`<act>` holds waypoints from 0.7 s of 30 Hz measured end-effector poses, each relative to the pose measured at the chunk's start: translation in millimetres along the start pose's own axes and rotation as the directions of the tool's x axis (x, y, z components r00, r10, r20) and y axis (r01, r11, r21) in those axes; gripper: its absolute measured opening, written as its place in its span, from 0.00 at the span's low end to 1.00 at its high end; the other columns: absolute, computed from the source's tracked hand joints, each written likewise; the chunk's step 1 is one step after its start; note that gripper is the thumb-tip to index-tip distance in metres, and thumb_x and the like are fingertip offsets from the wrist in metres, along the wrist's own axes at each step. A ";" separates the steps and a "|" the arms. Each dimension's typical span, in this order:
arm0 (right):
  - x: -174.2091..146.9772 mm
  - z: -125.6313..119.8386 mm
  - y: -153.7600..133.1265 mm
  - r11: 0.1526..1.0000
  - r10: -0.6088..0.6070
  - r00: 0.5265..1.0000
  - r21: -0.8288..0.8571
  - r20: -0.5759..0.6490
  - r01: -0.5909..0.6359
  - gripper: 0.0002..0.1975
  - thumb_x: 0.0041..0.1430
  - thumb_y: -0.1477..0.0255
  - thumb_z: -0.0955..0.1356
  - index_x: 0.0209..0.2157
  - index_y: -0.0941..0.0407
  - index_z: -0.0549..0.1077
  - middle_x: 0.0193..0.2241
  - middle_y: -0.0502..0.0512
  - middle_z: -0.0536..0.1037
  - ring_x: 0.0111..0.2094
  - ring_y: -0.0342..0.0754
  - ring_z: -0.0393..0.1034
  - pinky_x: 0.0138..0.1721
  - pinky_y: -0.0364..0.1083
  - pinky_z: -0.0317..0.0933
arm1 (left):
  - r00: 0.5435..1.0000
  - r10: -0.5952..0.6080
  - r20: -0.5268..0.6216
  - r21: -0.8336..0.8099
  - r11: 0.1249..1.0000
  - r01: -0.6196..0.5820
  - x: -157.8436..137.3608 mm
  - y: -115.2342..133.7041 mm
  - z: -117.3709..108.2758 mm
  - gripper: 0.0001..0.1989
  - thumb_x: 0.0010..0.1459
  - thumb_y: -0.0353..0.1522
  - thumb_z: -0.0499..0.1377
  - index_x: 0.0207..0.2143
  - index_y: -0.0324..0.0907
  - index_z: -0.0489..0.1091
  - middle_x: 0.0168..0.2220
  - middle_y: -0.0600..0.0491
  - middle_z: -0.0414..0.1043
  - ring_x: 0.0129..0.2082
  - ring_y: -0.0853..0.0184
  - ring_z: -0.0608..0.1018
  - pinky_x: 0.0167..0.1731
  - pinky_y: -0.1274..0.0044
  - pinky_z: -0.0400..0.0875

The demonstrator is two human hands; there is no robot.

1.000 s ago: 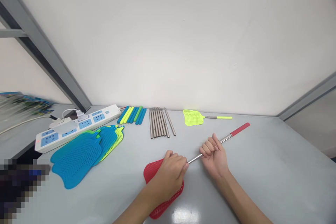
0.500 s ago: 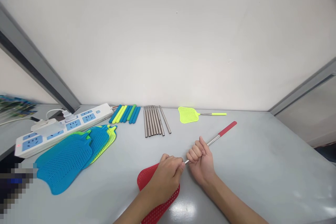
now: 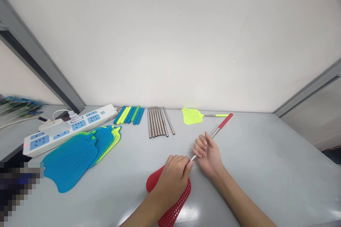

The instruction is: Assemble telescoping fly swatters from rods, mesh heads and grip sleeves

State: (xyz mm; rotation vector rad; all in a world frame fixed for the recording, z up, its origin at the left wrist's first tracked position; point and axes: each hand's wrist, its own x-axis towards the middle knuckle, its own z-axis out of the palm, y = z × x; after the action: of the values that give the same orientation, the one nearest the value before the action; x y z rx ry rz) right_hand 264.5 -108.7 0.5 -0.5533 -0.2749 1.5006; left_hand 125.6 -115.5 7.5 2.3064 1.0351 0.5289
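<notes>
While both hands are gripping one swatter, left hand [image 3: 174, 177]: I am clamping it over the neck end of the red swatter [image 3: 177, 205]; the join is hiding underneath.
Right hand [image 3: 209, 152]: I am closing my fist around the metal rod [image 3: 215, 133], just beside the left hand.
Red swatter: slanting over the table [image 3: 255, 163] in front of me, head [image 3: 153, 180] nearest me, red handle [image 3: 225, 121] pointing away to the right; its tip is overlapping the handle of the yellow swatter [image 3: 191, 116] in view, can't tell if touching.
Loose heads [image 3: 71, 159]: overlapping in a pile at left, beside the power strip [image 3: 107, 112].
Loose rods [image 3: 157, 122] and grips [image 3: 130, 115]: lying side by side near the wall [image 3: 170, 60], grips left of rods.
</notes>
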 end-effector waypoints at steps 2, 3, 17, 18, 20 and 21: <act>0.7 0.7 -1.5 0.999 -0.003 1.000 -0.038 0.010 0.003 0.15 0.52 0.63 0.61 0.18 0.57 0.59 0.13 0.43 0.53 0.13 0.36 0.48 0.16 0.39 0.49 | 1.000 0.006 -0.011 0.036 0.999 -0.006 -0.3 -1.5 -1.9 0.15 0.59 0.33 0.39 0.22 0.41 0.56 0.24 0.56 0.63 0.26 0.69 0.63 0.30 0.75 0.57; 1.2 0.7 -3.0 0.999 -0.010 1.000 -0.052 0.011 0.010 0.15 0.52 0.61 0.61 0.20 0.57 0.62 0.14 0.44 0.54 0.15 0.37 0.50 0.17 0.39 0.51 | 1.000 0.011 -0.014 0.058 0.998 -0.010 -0.3 -2.3 -3.6 0.15 0.59 0.34 0.39 0.22 0.41 0.57 0.24 0.55 0.63 0.26 0.69 0.64 0.30 0.75 0.57; 12.6 -32.5 -43.5 0.982 -0.085 0.995 0.163 -0.050 0.093 0.18 0.54 0.69 0.61 0.15 0.56 0.52 0.12 0.42 0.49 0.13 0.38 0.47 0.16 0.39 0.51 | 0.992 0.124 0.031 0.387 0.913 -0.127 -1.9 -14.9 5.3 0.17 0.59 0.30 0.37 0.22 0.41 0.58 0.19 0.54 0.63 0.21 0.67 0.64 0.28 0.73 0.53; 12.0 -32.5 -43.4 0.984 -0.084 0.995 0.151 -0.055 0.092 0.18 0.54 0.69 0.61 0.14 0.56 0.51 0.11 0.42 0.48 0.13 0.38 0.46 0.16 0.39 0.50 | 0.993 0.115 0.037 0.384 0.916 -0.120 -2.1 -14.4 6.9 0.17 0.59 0.30 0.36 0.22 0.41 0.58 0.19 0.54 0.63 0.21 0.67 0.63 0.27 0.73 0.53; 11.5 -32.5 -43.0 0.988 -0.092 0.993 0.115 -0.070 0.099 0.19 0.54 0.70 0.61 0.14 0.56 0.49 0.11 0.42 0.48 0.13 0.38 0.45 0.15 0.39 0.49 | 0.995 0.087 0.053 0.357 0.928 -0.101 -2.3 -12.1 8.2 0.18 0.59 0.30 0.36 0.22 0.41 0.58 0.19 0.53 0.63 0.20 0.68 0.63 0.27 0.74 0.53; 11.5 -32.8 -42.7 0.989 -0.096 0.992 0.102 -0.078 0.104 0.20 0.54 0.70 0.61 0.13 0.56 0.49 0.11 0.42 0.47 0.12 0.38 0.45 0.15 0.39 0.49 | 0.995 0.074 0.062 0.337 0.937 -0.091 -2.3 -10.5 8.0 0.18 0.60 0.31 0.36 0.21 0.41 0.58 0.19 0.53 0.63 0.20 0.68 0.63 0.26 0.74 0.53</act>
State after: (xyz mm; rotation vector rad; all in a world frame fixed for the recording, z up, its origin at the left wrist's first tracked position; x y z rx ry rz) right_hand 318.5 -102.2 -7.6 -0.5008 -0.1632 1.3863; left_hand 122.8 -114.0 -5.6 2.6605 1.0786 0.3439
